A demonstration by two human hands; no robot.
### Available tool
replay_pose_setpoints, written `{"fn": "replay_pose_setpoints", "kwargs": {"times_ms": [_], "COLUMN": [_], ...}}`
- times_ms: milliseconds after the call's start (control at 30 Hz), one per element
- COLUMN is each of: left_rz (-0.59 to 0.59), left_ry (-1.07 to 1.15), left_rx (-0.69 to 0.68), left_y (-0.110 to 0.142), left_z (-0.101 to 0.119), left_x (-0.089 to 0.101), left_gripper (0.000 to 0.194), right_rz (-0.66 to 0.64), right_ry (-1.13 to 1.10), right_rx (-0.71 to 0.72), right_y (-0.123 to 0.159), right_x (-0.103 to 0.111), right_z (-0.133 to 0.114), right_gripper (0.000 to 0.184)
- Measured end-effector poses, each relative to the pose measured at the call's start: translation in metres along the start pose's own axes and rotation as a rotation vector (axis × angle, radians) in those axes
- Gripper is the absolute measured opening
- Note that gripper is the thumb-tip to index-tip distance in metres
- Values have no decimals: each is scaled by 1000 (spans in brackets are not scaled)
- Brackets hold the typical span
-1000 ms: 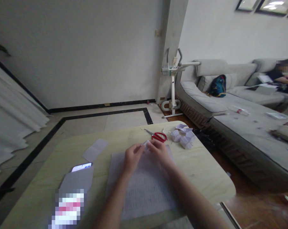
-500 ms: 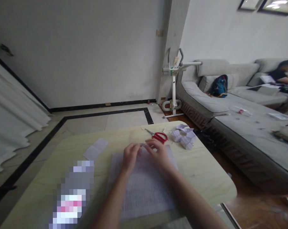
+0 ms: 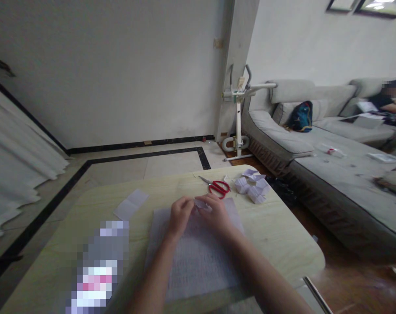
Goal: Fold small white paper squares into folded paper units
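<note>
Between my two hands is a small folded piece of paper [image 3: 201, 203], partly hidden by the fingers. My left hand [image 3: 180, 214] pinches its left side. My right hand [image 3: 215, 213] is closed round its right side. Both hands are above a large printed sheet [image 3: 198, 266] lying flat on the table. Red-handled scissors [image 3: 219, 188] lie just beyond my right hand, blades pointing to the far left. Several folded white paper pieces [image 3: 254, 187] sit in a cluster to their right. A creased paper slip [image 3: 131, 204] lies to the left of my hands.
The pale wooden table [image 3: 283, 237] has rounded corners. A pixelated patch covers something at its left front. A grey sofa [image 3: 345, 187] stands to the right, with a blue backpack [image 3: 301, 117] and a seated person [image 3: 389, 104]. Exercise equipment [image 3: 239, 117] stands by the wall.
The small paper has turned between my fingers and shows more of its face. My right fingers have lowered and closed further round it. The view has shifted slightly.
</note>
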State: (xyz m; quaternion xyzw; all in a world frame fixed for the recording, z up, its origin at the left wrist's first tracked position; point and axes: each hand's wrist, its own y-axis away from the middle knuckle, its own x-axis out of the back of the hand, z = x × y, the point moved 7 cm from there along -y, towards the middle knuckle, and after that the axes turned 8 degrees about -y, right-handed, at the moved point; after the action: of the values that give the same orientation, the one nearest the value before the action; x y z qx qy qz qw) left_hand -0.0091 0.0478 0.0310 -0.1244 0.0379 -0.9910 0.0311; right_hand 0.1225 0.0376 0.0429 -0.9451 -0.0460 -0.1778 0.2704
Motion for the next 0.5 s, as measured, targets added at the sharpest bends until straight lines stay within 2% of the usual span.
{"fn": "replay_pose_setpoints", "kwargs": {"times_ms": [167, 500], "left_rz": [0, 4], "left_ry": [27, 31], "left_rx": [27, 21], "left_y": [1, 2], "left_z": [0, 4], "left_x": [0, 1], "left_gripper": [16, 14], "right_rz": [-23, -20], "right_ry": [-16, -22], "right_rx": [45, 30], "right_y": [-1, 0], "right_x": [-1, -2], "right_z": [-4, -4], "right_gripper": [28, 24]}}
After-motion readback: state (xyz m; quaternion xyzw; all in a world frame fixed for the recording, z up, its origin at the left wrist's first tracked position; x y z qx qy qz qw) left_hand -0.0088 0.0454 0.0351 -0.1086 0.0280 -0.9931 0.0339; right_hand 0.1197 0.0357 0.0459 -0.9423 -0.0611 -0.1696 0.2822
